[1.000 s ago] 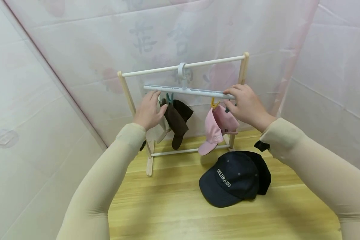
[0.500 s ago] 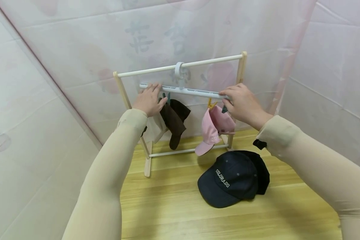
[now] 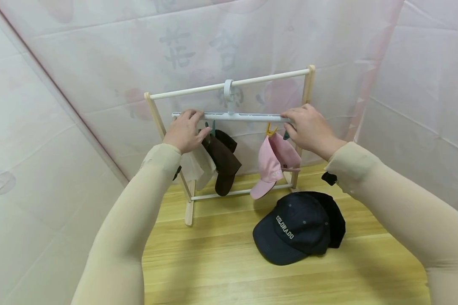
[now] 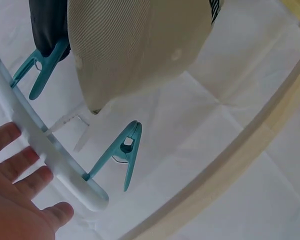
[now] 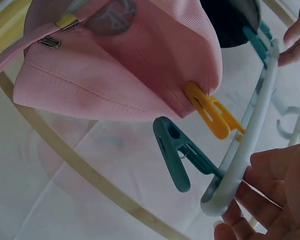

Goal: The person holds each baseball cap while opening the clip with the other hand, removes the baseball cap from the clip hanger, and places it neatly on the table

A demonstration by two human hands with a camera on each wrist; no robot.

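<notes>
Both hands are on the white clip hanger (image 3: pixel 233 116): the left hand (image 3: pixel 184 132) at its left end with fingers laid fairly straight along the bar, the right hand (image 3: pixel 309 130) curled round the right end, though how tightly is hard to say. The hanger hooks on the top rail of the wooden rack (image 3: pixel 307 91). A beige cap (image 4: pixel 135 45), a brown cap (image 3: pixel 221 163) and a pink cap (image 3: pixel 272 163) dangle from its clips; one teal clip (image 5: pixel 182 157) hangs free. A navy cap (image 3: pixel 295 228) lies on the open wooden floor (image 3: pixel 221 262) just in front.
</notes>
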